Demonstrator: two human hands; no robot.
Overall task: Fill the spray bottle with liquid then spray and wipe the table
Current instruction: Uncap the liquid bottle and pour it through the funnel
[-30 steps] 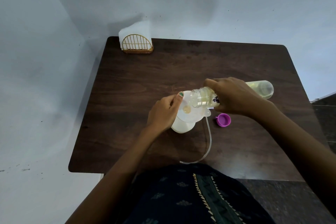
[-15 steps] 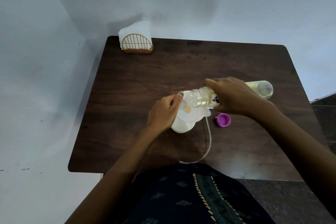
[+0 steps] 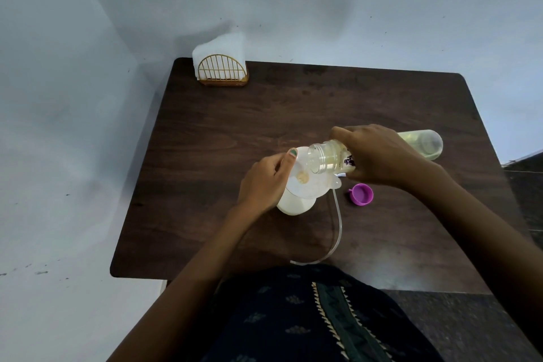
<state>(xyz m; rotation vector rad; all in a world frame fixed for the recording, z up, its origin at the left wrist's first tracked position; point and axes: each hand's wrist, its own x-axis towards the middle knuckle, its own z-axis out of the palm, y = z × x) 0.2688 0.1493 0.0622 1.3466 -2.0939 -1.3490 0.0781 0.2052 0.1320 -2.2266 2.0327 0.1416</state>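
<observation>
A white spray bottle (image 3: pixel 293 205) stands uncapped near the middle of the dark wooden table (image 3: pixel 235 126), with a clear funnel (image 3: pixel 311 185) set in its neck. My left hand (image 3: pixel 264 182) grips the funnel's rim and the bottle. My right hand (image 3: pixel 379 156) holds a clear refill bottle (image 3: pixel 326 159) of yellowish liquid, tipped on its side with its open mouth over the funnel. The bottle's far end (image 3: pixel 423 144) sticks out beyond my hand. A clear dip tube (image 3: pixel 338 226) curves across the table toward me; the sprayer head is hidden behind the funnel.
A purple cap (image 3: pixel 362 194) lies open side up just right of the funnel. A gold wire holder with white napkins (image 3: pixel 220 64) stands at the table's far left corner. Walls close in at the left and behind.
</observation>
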